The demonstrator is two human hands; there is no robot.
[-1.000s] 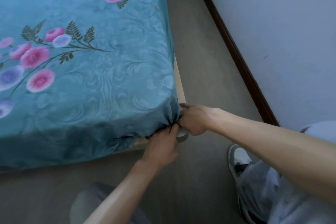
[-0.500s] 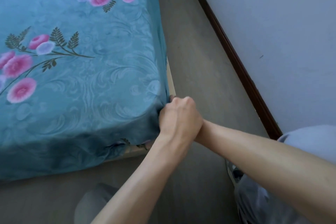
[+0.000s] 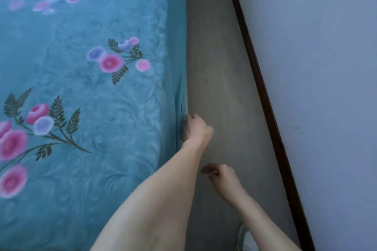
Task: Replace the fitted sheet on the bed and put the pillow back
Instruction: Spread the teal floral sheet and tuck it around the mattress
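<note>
The teal fitted sheet (image 3: 85, 108), printed with pink and purple flowers, lies stretched over the mattress and fills the left of the view. My left hand (image 3: 195, 128) is at the bed's right side, its fingers curled into the hanging sheet edge. Lower down, my right hand (image 3: 221, 175) hovers over the floor beside my left forearm. Its fingers are curled, with nothing visible in them, and the fingertips are blurred. No pillow is in view.
A strip of grey floor (image 3: 216, 71) runs between the bed and a pale wall (image 3: 316, 67) with a dark skirting board (image 3: 263, 91). The toe of a shoe (image 3: 244, 238) shows at the bottom right.
The view has shifted from the bed's corner to along its right side. My left hand moved up the side edge with the sheet. My right hand has come away from the corner.
</note>
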